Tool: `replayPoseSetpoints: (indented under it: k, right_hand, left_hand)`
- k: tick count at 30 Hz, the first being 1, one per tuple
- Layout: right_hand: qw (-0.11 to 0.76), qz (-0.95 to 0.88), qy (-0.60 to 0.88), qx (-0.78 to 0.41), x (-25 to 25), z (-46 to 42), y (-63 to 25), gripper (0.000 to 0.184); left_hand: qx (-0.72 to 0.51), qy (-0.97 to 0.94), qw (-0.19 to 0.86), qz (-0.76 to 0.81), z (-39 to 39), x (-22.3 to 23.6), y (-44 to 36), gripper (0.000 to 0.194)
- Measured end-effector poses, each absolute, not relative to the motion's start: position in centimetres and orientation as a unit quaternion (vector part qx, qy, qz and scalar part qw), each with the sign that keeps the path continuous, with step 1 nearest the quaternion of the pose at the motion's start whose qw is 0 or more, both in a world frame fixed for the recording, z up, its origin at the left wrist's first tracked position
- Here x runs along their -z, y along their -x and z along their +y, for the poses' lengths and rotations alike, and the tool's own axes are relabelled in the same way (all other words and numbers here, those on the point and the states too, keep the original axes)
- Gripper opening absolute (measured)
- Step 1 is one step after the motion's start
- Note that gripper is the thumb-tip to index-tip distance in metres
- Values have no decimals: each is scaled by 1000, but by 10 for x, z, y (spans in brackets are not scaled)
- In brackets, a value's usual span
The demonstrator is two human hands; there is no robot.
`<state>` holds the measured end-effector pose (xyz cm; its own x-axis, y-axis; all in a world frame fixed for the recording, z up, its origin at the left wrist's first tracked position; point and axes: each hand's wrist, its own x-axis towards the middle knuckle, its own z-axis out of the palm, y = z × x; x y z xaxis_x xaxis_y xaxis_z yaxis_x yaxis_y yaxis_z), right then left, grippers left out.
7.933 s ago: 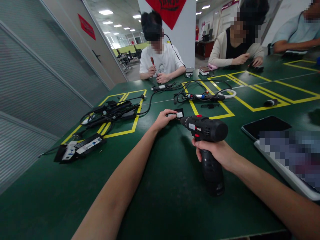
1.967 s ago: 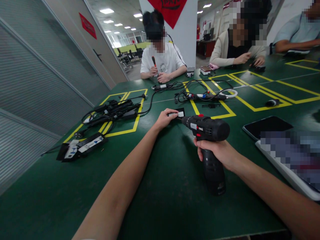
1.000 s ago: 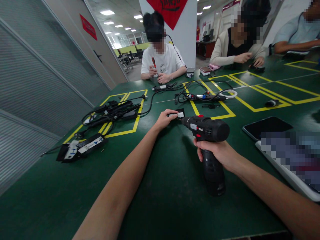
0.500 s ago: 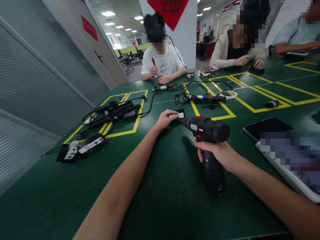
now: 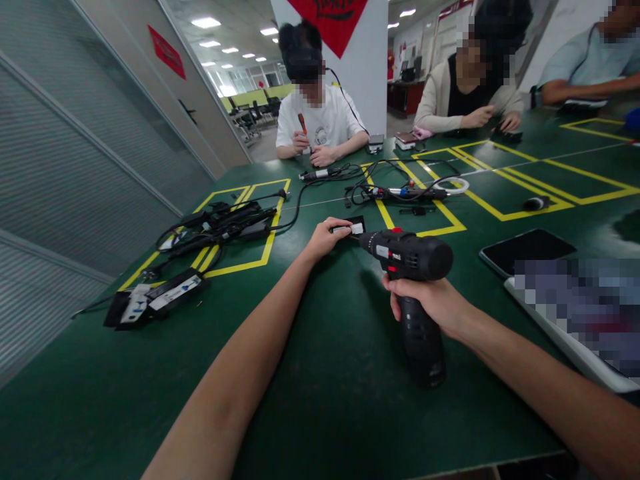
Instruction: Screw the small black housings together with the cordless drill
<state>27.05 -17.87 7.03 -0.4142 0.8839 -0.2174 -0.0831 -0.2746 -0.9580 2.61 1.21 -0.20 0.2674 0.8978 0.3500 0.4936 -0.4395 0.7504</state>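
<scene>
My right hand is wrapped round the handle of a black cordless drill with red details. The drill lies level above the green table, its chuck pointing left and away from me. At its tip is a small black piece with a white label, flat on the tabletop. My left hand presses that piece from the left, fingers closed on its edge. Whether the bit touches the piece I cannot make out.
Bundled black cables and labelled black parts lie to the left. Beyond my hands is a corded tool. A phone lies at the right beside a pale-edged slab. Across the table a person holds a screwdriver; others sit further right.
The whole scene has shifted slightly left in view. My hands, the drill and the labelled piece keep nearly the same positions relative to one another.
</scene>
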Motion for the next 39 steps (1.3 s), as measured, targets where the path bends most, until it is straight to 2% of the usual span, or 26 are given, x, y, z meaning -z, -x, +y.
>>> replayPoseSetpoints:
  k: [39]
  right_hand:
    - [363, -473, 418, -686, -73, -179, -269, 13]
  left_hand:
    - [-363, -768, 247, 467, 8, -5, -27, 36]
